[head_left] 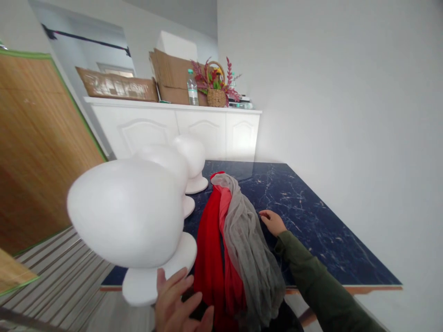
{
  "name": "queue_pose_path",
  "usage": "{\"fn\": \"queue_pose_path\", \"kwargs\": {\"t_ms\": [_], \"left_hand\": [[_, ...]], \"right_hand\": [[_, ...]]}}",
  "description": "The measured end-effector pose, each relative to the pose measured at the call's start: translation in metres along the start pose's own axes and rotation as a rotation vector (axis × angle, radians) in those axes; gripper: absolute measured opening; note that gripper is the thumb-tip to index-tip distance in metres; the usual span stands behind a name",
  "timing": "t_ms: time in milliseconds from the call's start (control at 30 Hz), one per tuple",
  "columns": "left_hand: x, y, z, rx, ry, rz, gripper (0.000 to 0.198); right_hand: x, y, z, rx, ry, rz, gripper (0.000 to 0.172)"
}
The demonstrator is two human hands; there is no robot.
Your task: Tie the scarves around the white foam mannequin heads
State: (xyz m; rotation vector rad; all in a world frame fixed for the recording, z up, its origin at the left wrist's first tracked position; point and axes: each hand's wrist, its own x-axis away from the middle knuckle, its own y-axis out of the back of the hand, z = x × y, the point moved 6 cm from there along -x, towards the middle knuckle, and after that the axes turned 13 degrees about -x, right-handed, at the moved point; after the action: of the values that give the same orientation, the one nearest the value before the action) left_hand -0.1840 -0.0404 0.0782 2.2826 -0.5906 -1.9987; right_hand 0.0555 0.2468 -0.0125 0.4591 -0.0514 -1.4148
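A grey scarf (244,230), a pink scarf (226,258) and a red scarf (209,249) lie side by side on the dark blue marbled table (301,207), their lower ends hanging over its front edge. My right hand (273,222) is beside the grey scarf's right edge, fingers curled; whether it touches the cloth I cannot tell. My left hand (182,302) is low in front of the table edge, fingers spread and holding nothing. Just above it stands the nearest white mannequin head (128,212). Behind that are a second white head (166,161) and a third white head (190,152).
A white cabinet (204,124) stands behind the table, bearing cardboard boxes (173,78), a water bottle (192,87) and a flower basket (216,97). A wooden panel (38,147) rises at left above a slatted metal rack (62,276). The right side is a plain wall (346,92).
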Motion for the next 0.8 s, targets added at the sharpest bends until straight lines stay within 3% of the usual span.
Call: {"fn": "queue_pose_path", "kwargs": {"t_ms": [67,167,267,367,467,567,633,700,800], "left_hand": [[-0.02,-0.01,-0.021,0.011,-0.034,-0.062,0.026],[-0.027,-0.032,-0.026,0.02,-0.038,0.032,0.029],[-0.006,-0.039,-0.014,-0.073,-0.071,0.045,0.031],[0.022,-0.035,0.011,-0.191,-0.049,-0.01,0.049],[0.037,-0.032,0.044,-0.279,0.148,-0.002,0.079],[0.039,-0.039,0.074,-0.234,0.464,0.114,0.094],[0.034,-0.046,0.083,-0.157,0.592,0.184,0.1],[0.024,-0.053,0.086,-0.11,0.627,0.228,0.101],[0.012,-0.059,0.084,-0.074,0.622,0.258,0.092]], "right_hand": [[0.0,0.0,0.001,0.031,0.004,0.01,0.024],[0.0,-0.001,0.003,0.057,0.009,0.02,0.024],[0.0,-0.003,0.005,0.06,0.018,0.028,0.024],[0.002,-0.003,0.005,0.052,0.026,0.036,0.023],[0.004,-0.001,0.007,0.075,0.038,0.037,0.024],[0.007,-0.004,0.032,0.167,0.173,-0.021,0.028],[0.013,-0.024,0.067,0.213,0.353,0.029,0.032],[0.024,-0.061,0.106,0.218,0.513,0.204,0.041],[0.044,-0.122,0.151,0.147,0.554,0.508,0.055]]}}
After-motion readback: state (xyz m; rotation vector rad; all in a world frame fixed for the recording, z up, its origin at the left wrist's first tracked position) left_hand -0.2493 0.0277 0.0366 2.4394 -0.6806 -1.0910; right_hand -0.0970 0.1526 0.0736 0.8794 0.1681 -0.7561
